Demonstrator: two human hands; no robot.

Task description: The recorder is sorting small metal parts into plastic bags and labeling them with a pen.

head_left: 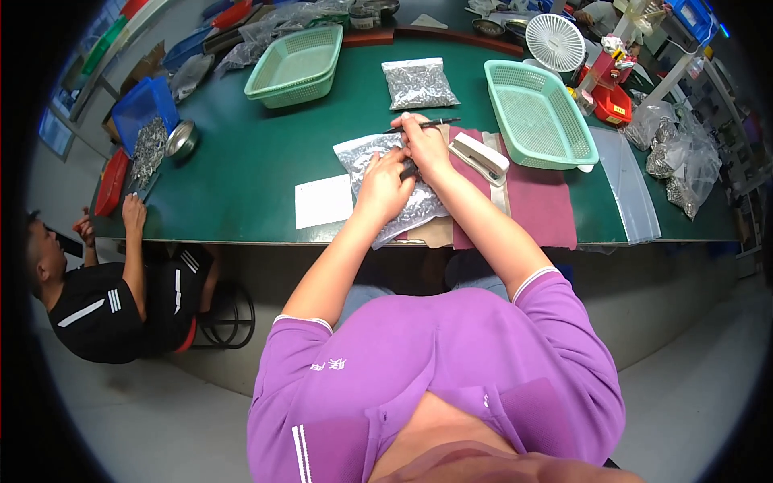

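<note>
Both hands work on a clear bag (393, 187) of small metal parts lying on the green tabletop (258, 161), near its near edge and partly on a maroon mat (539, 201). The left hand (385, 183) lies flat on the bag, fingers spread and pressing it down, its grip open rather than closed round anything. The right hand (424, 145) is at the bag's far end, fingers curled; its grip seems closed on the bag's top edge, though what exactly it pinches is too small to tell. A black pen (427, 124) lies just beyond the right hand, and a white stapler (479, 158) sits just right of it. To do this well, I judge the left palm should keep the parts flattened away from the mouth, so the top edge stays smooth and even. A white card (324, 201) lies left of the bag; a second bag (417, 83) rests farther off between two green baskets (296, 66).
</note>
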